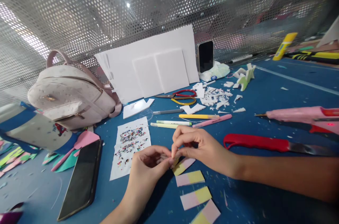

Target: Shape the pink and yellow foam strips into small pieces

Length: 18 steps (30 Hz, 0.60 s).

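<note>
My left hand (pixel 150 167) and my right hand (pixel 198 146) meet over the blue table, their fingertips pinched together. Whatever lies between the fingertips is too small to make out. Just under them is a pink and yellow paper strip (pixel 186 164), partly covered by the fingers. Further pink and yellow strips lie in a row toward me, such as the paper strip (pixel 190 178) and the paper strip (pixel 196 198). Left of my left hand, a white sheet (pixel 113 167) carries small colourful gems (pixel 132 135). Several markers (pixel 198 116) lie beyond my right hand.
At right are a red-handled knife (pixel 259 142) and a pink glue gun (pixel 293 113). Scissors (pixel 182 96) and white scraps (pixel 215 96) lie behind the markers. A phone (pixel 81 181) and a backpack (pixel 69 89) are at left. White boards (pixel 148 65) lean against the perforated metal panel (pixel 159 1).
</note>
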Each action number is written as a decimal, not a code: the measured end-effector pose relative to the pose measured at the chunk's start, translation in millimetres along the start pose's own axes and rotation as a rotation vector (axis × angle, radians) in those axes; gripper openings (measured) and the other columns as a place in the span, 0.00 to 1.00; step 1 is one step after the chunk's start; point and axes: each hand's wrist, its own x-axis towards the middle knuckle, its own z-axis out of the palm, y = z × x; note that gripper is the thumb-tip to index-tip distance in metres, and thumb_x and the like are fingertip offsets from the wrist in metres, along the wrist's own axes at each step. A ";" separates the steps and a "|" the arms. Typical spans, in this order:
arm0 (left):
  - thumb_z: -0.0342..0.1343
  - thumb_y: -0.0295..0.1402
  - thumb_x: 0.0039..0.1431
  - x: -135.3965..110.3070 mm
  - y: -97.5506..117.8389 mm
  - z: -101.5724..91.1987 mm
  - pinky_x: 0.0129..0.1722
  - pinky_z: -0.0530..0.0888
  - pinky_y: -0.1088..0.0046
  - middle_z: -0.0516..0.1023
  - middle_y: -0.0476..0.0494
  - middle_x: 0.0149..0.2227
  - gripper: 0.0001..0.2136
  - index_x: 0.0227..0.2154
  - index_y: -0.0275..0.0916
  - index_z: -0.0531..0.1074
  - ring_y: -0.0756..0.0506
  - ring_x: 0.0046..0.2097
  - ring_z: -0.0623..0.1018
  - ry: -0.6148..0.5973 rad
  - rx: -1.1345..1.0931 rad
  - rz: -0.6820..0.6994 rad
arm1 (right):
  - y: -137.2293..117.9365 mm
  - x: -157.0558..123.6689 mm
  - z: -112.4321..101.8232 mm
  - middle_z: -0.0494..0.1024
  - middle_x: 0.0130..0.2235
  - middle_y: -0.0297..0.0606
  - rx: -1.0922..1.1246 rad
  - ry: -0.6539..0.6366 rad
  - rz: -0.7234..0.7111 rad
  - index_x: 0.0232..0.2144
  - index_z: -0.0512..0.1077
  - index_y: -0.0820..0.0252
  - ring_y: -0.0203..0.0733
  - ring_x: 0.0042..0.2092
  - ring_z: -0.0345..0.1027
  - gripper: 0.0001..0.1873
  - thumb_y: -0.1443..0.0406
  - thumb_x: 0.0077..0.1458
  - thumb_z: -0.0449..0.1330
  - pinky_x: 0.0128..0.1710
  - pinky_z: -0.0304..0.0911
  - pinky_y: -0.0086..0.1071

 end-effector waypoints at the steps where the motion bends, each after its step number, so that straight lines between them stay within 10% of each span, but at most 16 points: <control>1: 0.67 0.29 0.48 0.0 0.2 0.3 0.29 0.72 0.81 0.80 0.48 0.22 0.03 0.25 0.36 0.80 0.52 0.26 0.76 -0.004 -0.001 -0.005 | -0.5 0.0 -0.1 0.67 0.34 0.32 0.004 -0.007 0.003 0.29 0.82 0.54 0.34 0.37 0.65 0.07 0.70 0.57 0.66 0.36 0.59 0.27; 18: 0.67 0.32 0.49 -0.8 0.7 2.2 0.28 0.72 0.78 0.79 0.46 0.24 0.05 0.26 0.35 0.79 0.51 0.26 0.75 -0.025 0.046 0.008 | -2.7 -4.1 -0.1 0.66 0.35 0.33 -0.073 -0.032 -0.089 0.34 0.81 0.53 0.36 0.38 0.65 0.10 0.71 0.62 0.61 0.39 0.60 0.29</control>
